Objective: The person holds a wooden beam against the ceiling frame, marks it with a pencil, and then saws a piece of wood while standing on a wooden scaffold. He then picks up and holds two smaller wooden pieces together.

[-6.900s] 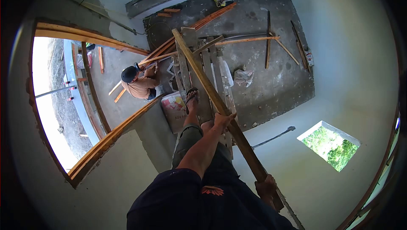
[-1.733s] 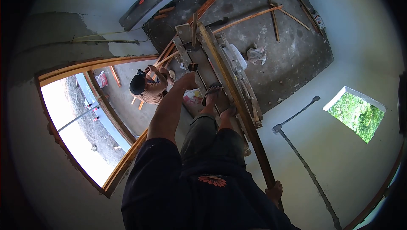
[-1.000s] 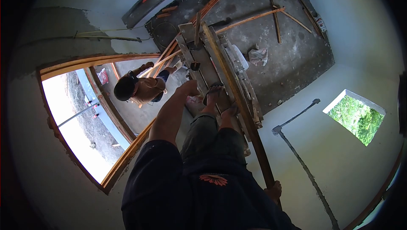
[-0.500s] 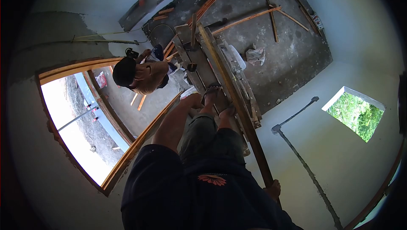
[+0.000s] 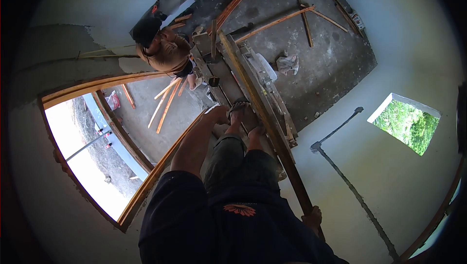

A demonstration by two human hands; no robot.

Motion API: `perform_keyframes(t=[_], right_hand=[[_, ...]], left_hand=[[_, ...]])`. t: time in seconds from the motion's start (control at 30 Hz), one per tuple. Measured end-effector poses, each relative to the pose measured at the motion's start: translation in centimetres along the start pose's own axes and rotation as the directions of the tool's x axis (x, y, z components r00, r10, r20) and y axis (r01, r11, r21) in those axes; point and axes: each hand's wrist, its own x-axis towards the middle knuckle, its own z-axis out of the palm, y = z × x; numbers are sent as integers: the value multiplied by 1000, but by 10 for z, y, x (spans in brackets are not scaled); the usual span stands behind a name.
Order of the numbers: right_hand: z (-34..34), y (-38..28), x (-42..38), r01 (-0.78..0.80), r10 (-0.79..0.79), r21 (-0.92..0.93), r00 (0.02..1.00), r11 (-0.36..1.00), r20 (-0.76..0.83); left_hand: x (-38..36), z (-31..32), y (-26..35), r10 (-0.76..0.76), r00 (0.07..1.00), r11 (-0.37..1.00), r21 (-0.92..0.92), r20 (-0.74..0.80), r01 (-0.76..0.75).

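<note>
My right hand point(image 5: 313, 218) is closed around the lower end of a long wooden beam point(image 5: 265, 110), at the lower right. The beam slants up and away across the plank platform point(image 5: 227, 78) on which my feet point(image 5: 238, 113) stand in sandals. My left arm point(image 5: 192, 142) reaches forward and down. My left hand point(image 5: 221, 114) is near my foot and the upper end of the wooden window frame point(image 5: 168, 154); its fingers are too dark and small to make out. A dark, tape-measure-like object point(image 5: 213, 81) lies on the platform beyond my feet.
A co-worker point(image 5: 165, 52) in a dark cap stands on the floor left of the platform's far end. Loose timber strips point(image 5: 168, 106) lie below. More battens point(image 5: 277, 23) and a crumpled bag point(image 5: 288, 63) lie on the concrete floor point(image 5: 335, 64). A small window opening point(image 5: 406, 123) is at right.
The co-worker has moved away from me, toward the far end of the platform, uncovering timber strips on the floor. My view has shifted slightly; my right hand keeps its hold on the beam.
</note>
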Motion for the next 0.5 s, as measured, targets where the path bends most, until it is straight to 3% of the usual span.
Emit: perform_keyframes(t=[0.2, 0.4, 0.5], right_hand=[[2, 1, 0, 13, -13, 1, 1000, 1000, -12], [-1, -2, 0, 17, -17, 9, 1000, 1000, -7], [0, -1, -1, 14, -14, 8, 1000, 1000, 3]], left_hand=[[12, -3, -1, 65, 986, 997, 52, -151, -58], [11, -12, 11, 131, 972, 990, 68, -195, -120], [16, -11, 16, 94, 988, 995, 43, -122, -89]])
